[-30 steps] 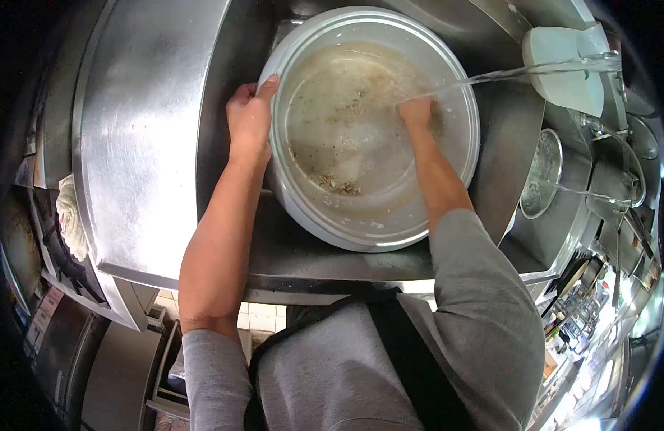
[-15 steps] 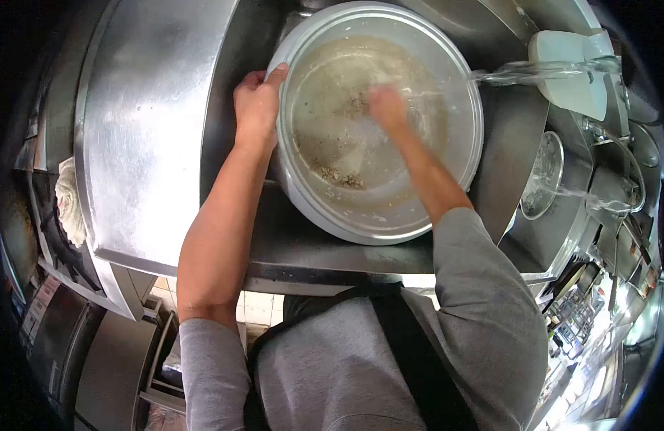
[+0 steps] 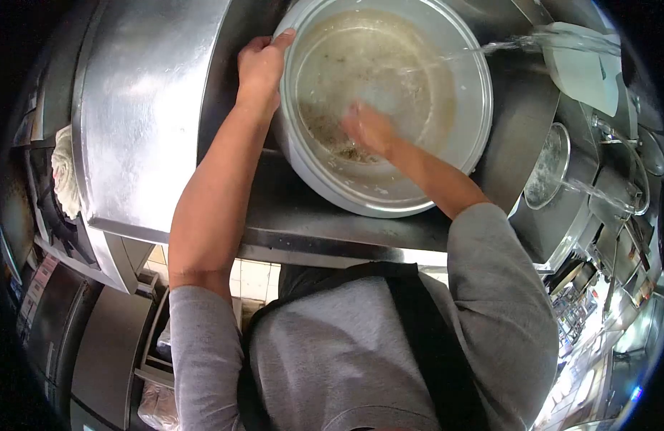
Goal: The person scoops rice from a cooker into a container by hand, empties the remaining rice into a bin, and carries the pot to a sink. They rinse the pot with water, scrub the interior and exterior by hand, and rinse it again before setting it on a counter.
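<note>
While only the left hand [image 3: 261, 70] clamps the large bowl [image 3: 470, 108] by its rim [image 3: 488, 100], a wet slip could spill cloudy water [image 3: 418, 118]; the right hand [image 3: 368, 129] shows no clear grip.

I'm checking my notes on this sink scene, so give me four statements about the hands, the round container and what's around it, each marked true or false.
1. The left hand holds the round container at its edge. True.
2. The right hand rests on the metal surface. False: it is inside the container, blurred, near the dark bits.
3. A stream of water runs into the container. True.
4. The whitish cloth lies inside the container. False: it is at the far left, beside the metal surface's outer edge.
</note>
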`<action>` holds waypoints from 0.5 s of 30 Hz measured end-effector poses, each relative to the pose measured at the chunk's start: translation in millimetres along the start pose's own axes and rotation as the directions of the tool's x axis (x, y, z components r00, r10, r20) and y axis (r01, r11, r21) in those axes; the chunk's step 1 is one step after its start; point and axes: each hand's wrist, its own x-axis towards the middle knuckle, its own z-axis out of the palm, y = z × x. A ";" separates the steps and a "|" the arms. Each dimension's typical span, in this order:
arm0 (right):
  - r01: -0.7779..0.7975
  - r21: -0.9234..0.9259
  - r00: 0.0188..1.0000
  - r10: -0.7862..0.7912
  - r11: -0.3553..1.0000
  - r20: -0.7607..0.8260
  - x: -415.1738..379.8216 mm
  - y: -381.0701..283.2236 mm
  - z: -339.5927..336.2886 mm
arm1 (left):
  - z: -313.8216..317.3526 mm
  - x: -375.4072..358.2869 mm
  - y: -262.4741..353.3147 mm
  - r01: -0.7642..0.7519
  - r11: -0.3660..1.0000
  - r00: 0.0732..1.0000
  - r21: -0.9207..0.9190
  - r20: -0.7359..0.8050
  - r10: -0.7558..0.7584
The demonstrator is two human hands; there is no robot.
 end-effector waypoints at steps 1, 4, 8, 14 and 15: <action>0.382 -0.293 0.922 -0.383 0.877 0.057 -10.9 47.1 10.6 | 1.0 -2.5 1.5 0.004 1.000 1.000 -0.002 0.004 -0.004; 0.794 -0.477 0.577 -0.714 0.377 0.397 -16.2 94.3 3.8 | 2.2 -5.4 4.5 0.003 1.000 1.000 0.021 -0.008 -0.003; 0.818 -0.416 0.571 -0.651 0.397 0.501 30.9 25.1 38.4 | 1.3 0.5 4.4 -0.021 0.998 1.000 0.063 -0.004 0.021; 0.796 -0.574 0.511 -0.721 0.192 0.468 65.7 -4.3 30.9 | -2.1 12.5 -8.8 -0.035 0.998 0.999 0.045 0.014 0.034; 0.792 -0.513 0.575 -0.688 0.331 0.443 40.7 11.7 34.2 | -3.7 15.8 -11.3 -0.066 0.991 0.998 0.114 0.008 0.066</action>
